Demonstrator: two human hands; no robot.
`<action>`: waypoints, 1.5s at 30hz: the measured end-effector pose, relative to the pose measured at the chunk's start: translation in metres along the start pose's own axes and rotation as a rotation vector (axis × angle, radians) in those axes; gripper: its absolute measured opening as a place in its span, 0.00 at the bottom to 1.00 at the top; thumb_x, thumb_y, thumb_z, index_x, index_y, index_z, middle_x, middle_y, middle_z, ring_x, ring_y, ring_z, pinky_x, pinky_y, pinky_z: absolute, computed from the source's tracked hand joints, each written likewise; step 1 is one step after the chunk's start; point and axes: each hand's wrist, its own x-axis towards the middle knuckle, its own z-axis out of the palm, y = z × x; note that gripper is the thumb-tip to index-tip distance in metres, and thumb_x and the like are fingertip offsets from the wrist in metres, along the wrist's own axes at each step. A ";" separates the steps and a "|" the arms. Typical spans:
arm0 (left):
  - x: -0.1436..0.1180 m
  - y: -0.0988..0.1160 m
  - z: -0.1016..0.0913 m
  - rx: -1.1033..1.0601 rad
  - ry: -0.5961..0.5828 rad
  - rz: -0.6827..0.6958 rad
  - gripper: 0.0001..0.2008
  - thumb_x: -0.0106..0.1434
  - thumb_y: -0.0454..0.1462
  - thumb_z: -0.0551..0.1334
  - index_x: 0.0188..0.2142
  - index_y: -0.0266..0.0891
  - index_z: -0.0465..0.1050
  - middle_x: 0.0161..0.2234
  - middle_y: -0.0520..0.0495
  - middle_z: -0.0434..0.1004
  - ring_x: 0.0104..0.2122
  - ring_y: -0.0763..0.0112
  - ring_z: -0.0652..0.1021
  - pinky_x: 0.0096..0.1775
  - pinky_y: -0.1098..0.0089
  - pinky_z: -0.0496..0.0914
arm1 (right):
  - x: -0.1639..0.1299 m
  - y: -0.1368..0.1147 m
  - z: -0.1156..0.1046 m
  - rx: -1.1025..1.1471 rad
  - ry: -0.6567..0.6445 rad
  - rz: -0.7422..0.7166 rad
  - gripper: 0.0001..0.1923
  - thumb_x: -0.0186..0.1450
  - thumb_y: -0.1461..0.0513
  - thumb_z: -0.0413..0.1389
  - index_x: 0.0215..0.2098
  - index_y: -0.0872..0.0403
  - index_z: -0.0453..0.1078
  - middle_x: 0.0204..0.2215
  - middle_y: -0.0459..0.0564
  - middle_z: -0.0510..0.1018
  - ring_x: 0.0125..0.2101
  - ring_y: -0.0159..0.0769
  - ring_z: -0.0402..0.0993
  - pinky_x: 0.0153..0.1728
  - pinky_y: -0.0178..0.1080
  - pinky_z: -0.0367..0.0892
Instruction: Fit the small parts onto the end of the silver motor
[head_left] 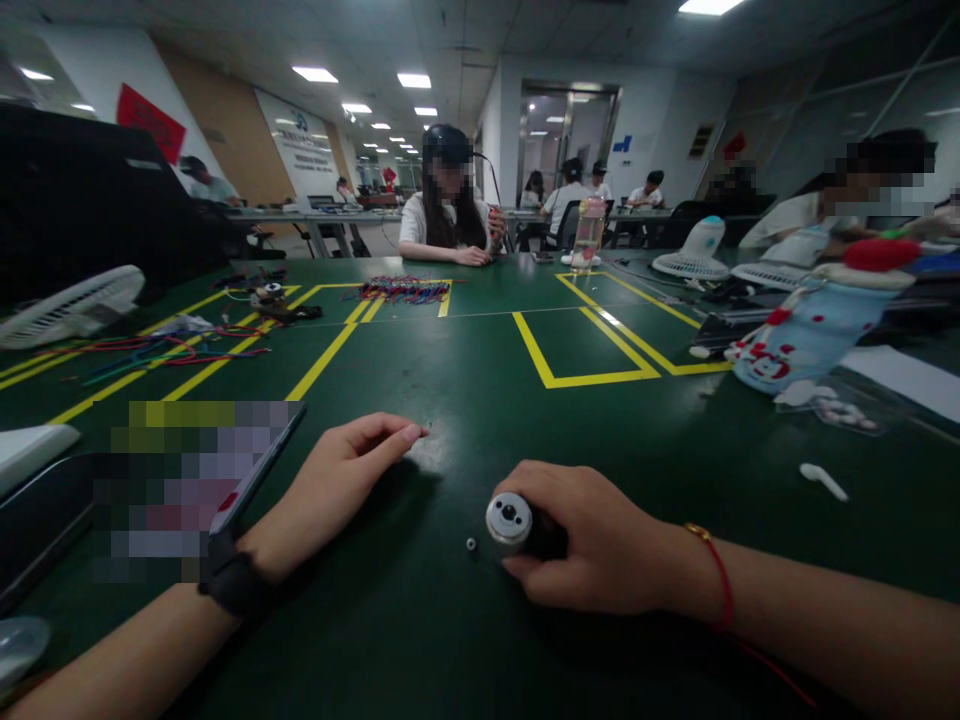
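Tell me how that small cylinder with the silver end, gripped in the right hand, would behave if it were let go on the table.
The cylinder lies on its side in the right hand, and its round shape suggests it would roll on the smooth green table. The metal-looking end cap hints it is stiff and fairly heavy for its size. The tiny ring beside it would probably skid away if the cylinder bumped it.

The right hand hides all but the round metal end of a small cylinder — the speck pinched in the left hand is too tiny to name — and both forearms run off the bottom edge.
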 end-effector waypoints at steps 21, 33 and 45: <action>-0.021 0.018 0.018 0.133 -0.419 0.406 0.04 0.63 0.37 0.63 0.37 0.47 0.77 0.40 0.52 0.71 0.41 0.67 0.72 0.44 0.67 0.65 | -0.001 0.002 0.004 0.021 0.049 -0.003 0.15 0.53 0.62 0.59 0.40 0.54 0.67 0.33 0.45 0.71 0.29 0.30 0.63 0.29 0.33 0.58; -0.031 0.043 0.030 -0.031 -0.247 0.368 0.08 0.65 0.36 0.61 0.39 0.52 0.77 0.35 0.55 0.69 0.37 0.72 0.72 0.38 0.72 0.66 | 0.003 0.001 0.007 -0.054 0.028 -0.024 0.12 0.56 0.59 0.58 0.37 0.54 0.66 0.32 0.45 0.70 0.28 0.30 0.63 0.27 0.33 0.56; -0.029 0.039 0.023 -0.087 -0.262 0.242 0.13 0.65 0.39 0.60 0.49 0.49 0.73 0.35 0.52 0.69 0.33 0.69 0.71 0.35 0.70 0.65 | 0.003 -0.002 0.004 -0.025 0.031 -0.025 0.15 0.55 0.60 0.59 0.40 0.54 0.67 0.35 0.47 0.73 0.30 0.32 0.66 0.30 0.34 0.59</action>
